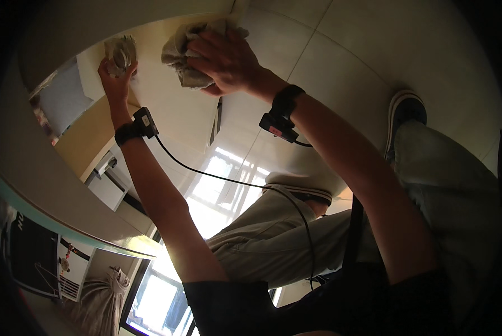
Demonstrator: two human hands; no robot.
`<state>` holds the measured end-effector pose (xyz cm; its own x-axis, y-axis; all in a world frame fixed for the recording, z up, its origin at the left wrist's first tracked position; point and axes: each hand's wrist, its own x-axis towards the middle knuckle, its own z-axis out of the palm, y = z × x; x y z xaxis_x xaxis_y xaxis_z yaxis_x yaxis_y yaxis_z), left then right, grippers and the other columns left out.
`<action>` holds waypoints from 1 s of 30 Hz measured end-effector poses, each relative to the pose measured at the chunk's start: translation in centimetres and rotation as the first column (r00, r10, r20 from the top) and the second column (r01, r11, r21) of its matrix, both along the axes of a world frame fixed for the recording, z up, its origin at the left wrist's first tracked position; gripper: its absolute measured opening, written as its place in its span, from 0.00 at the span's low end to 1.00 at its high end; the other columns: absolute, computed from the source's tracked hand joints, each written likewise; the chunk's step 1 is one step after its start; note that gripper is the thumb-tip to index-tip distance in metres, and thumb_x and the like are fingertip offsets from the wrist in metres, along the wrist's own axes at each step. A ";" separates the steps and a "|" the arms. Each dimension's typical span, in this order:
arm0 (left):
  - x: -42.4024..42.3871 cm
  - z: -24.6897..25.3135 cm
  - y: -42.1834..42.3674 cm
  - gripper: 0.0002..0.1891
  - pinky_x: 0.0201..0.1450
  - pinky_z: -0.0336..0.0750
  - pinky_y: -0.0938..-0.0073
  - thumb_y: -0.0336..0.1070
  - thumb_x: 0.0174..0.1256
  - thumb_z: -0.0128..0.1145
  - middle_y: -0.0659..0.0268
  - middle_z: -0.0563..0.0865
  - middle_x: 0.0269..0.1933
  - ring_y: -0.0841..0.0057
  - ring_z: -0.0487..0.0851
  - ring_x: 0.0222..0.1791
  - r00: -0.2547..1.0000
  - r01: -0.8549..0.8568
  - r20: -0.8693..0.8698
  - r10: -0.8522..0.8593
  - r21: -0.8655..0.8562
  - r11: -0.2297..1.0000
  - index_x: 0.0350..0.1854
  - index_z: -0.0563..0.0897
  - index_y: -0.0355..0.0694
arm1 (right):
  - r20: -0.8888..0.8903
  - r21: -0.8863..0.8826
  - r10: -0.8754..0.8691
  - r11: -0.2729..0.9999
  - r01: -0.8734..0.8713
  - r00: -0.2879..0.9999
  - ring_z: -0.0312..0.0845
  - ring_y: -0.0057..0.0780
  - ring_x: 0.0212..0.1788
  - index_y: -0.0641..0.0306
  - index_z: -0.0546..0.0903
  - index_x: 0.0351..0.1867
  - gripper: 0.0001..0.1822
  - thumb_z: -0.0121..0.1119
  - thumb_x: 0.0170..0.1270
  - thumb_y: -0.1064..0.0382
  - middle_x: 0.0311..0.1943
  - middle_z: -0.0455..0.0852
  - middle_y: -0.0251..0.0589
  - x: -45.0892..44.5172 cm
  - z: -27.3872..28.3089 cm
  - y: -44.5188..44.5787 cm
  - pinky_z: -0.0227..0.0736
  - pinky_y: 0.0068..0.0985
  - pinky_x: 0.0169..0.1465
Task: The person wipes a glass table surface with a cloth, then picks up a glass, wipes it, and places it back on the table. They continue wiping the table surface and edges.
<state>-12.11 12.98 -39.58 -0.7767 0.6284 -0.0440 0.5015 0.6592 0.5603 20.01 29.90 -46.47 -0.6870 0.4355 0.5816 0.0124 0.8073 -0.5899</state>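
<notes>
My right hand [223, 63] is spread over a crumpled grey cloth [181, 50], its fingers pressing into the folds. The cloth lies against a pale cabinet panel [158, 96], close to the tiled floor. Farther left, my left hand [117, 82] is closed around a see-through, crinkled object [121, 54], perhaps a glass or a clear plastic container; its exact kind is too dim to tell. That hand is beside the same pale panel, under a curved overhanging edge.
An open compartment [64, 96] holding a grey item is left of my left hand. Black wrist devices [146, 122] carry a cable [217, 176] that crosses between my arms. Glossy floor tiles [360, 63] lie at right, by my shoes [408, 107]. A tied curtain [108, 294] hangs near a window [158, 302].
</notes>
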 end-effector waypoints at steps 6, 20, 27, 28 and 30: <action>-2.2 -0.7 -0.3 0.57 0.66 0.77 0.56 0.58 0.41 0.86 0.47 0.75 0.67 0.53 0.77 0.67 0.930 -0.026 -0.362 -0.068 -0.248 0.968 0.69 0.70 0.26 | 0.019 -0.001 -0.020 1.000 0.020 1.000 0.76 0.30 0.62 0.40 0.87 0.45 0.29 0.80 0.37 0.39 0.54 0.81 0.24 -0.1 -0.1 -0.8 0.68 0.41 0.57; -3.3 -0.9 -1.4 0.56 0.68 0.77 0.60 0.68 0.43 0.80 0.44 0.82 0.67 0.53 0.82 0.65 0.825 -0.346 -0.502 0.260 -0.084 0.935 0.67 0.77 0.24 | 0.163 0.004 0.090 0.996 -0.092 0.983 0.73 0.33 0.58 0.55 0.89 0.43 0.22 0.76 0.45 0.51 0.48 0.80 0.31 -3.1 3.5 -2.5 0.71 0.38 0.58; 5.2 1.4 -1.2 0.30 0.74 0.70 0.63 0.44 0.78 0.59 0.50 0.76 0.73 0.60 0.77 0.70 0.972 -0.186 -0.084 0.221 0.302 0.935 0.74 0.73 0.30 | 0.340 0.057 -0.035 0.998 0.016 0.940 0.74 0.39 0.58 0.58 0.90 0.42 0.16 0.68 0.53 0.56 0.48 0.83 0.37 -17.2 4.3 -4.2 0.67 0.39 0.60; 5.6 2.1 -1.2 0.28 0.75 0.69 0.63 0.43 0.80 0.56 0.51 0.76 0.74 0.61 0.76 0.71 0.988 -0.115 -0.064 0.141 0.299 0.947 0.75 0.73 0.31 | 0.373 0.062 -0.036 0.998 0.014 0.927 0.74 0.40 0.58 0.59 0.90 0.43 0.17 0.67 0.53 0.56 0.47 0.82 0.38 -18.9 5.1 -3.7 0.67 0.39 0.58; 7.2 3.1 1.4 0.26 0.76 0.66 0.65 0.42 0.83 0.50 0.54 0.75 0.75 0.65 0.74 0.73 0.998 0.048 0.013 -0.055 0.306 0.951 0.76 0.72 0.33 | 0.365 0.094 -0.134 0.990 0.107 0.921 0.73 0.42 0.62 0.59 0.87 0.47 0.19 0.68 0.55 0.54 0.52 0.82 0.40 -22.0 3.9 -2.5 0.66 0.43 0.61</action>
<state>-4.93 14.35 -36.51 -0.7437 0.6537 0.1400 0.5164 0.4286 0.7414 -1.97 27.42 -42.53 -0.8038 0.4955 0.3293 0.3180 0.8256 -0.4660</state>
